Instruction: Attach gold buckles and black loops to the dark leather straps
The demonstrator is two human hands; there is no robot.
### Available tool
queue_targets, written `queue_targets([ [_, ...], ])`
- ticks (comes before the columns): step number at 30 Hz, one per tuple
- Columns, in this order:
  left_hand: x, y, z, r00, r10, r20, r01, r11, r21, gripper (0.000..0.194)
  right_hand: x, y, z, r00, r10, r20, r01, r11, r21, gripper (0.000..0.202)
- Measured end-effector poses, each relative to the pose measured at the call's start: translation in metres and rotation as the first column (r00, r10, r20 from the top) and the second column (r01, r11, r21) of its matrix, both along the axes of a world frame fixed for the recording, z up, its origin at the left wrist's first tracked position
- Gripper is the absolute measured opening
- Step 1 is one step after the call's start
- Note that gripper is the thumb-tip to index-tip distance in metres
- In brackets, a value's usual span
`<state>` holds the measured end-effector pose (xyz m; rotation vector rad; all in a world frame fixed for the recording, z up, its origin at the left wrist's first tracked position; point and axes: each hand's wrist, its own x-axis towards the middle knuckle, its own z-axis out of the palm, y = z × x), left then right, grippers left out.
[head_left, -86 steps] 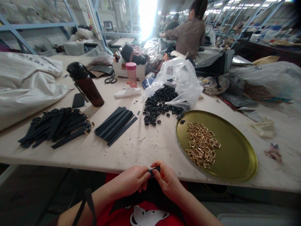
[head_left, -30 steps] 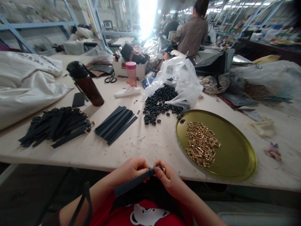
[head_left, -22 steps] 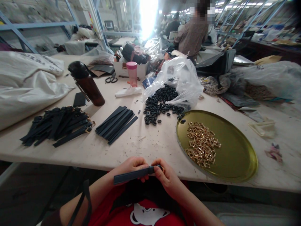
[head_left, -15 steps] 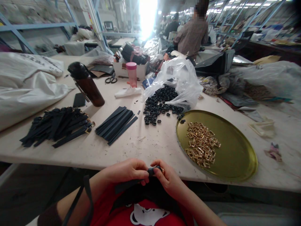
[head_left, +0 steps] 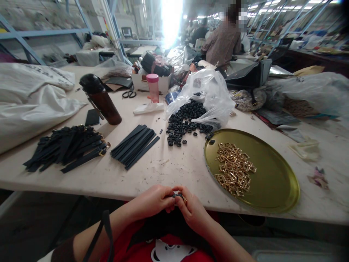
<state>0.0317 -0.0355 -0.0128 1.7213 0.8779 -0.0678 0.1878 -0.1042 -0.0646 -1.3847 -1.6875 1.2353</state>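
Observation:
At the table's front edge, my left hand [head_left: 157, 199] and my right hand [head_left: 191, 204] meet with fingertips pinched around a dark strap [head_left: 178, 195]. A bit of gold buckle [head_left: 185, 200] shows beside my right fingers. Most of the strap is hidden by the fingers. On the table beyond lie flat dark strips [head_left: 135, 145] in a neat stack, and left of them a heap of dark straps with gold buckles [head_left: 68, 145]. Small black loops [head_left: 187, 116] spill from a clear plastic bag [head_left: 215, 91]. A round gold tray [head_left: 275, 178] holds a pile of gold buckles [head_left: 234, 167].
A dark brown bottle [head_left: 102, 100], a phone [head_left: 92, 117], scissors [head_left: 129, 94] and a pink cup [head_left: 153, 89] stand or lie farther back. White sacking [head_left: 32, 98] covers the left side. A person [head_left: 223, 40] faces away in the background.
My hands have drawn closer together around the strap. The strap's length that hung below my left hand no longer shows, and less of the buckle end is visible.

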Motion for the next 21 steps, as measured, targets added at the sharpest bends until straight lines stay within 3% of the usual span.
queue_targets([
  [3, 0.001, 0.001, 0.0, 1.0, -0.024, -0.009, 0.025, 0.993, 0.119, 0.029, 0.001, 0.005, 0.001, 1.0, -0.005, -0.004, 0.005, 1.0, 0.017, 0.029],
  [6, 0.001, 0.012, -0.004, 0.989, -0.061, -0.133, 0.1, 0.945, 0.31, 0.033, 0.007, 0.023, 0.004, 0.985, -0.043, 0.168, 0.025, 0.993, 0.111, 0.028],
  [9, -0.004, 0.036, -0.009, 0.954, 0.099, -0.284, 0.084, 0.818, 0.569, 0.03, 0.012, 0.048, 0.003, 0.906, -0.173, 0.386, 0.054, 0.952, 0.301, 0.029],
  [11, -0.012, 0.058, -0.01, 0.923, 0.248, -0.293, 0.027, 0.719, 0.694, 0.027, 0.014, 0.061, -0.002, 0.862, -0.25, 0.441, 0.066, 0.918, 0.391, 0.03],
  [16, -0.032, 0.107, -0.012, 0.83, 0.478, -0.288, -0.073, 0.604, 0.794, 0.02, 0.017, 0.069, -0.016, 0.866, -0.317, 0.387, 0.135, 0.893, 0.43, 0.027],
  [21, -0.035, 0.118, -0.02, 0.79, 0.554, -0.262, -0.145, 0.584, 0.798, 0.008, 0.019, 0.063, -0.02, 0.879, -0.34, 0.335, 0.188, 0.892, 0.411, 0.024],
])
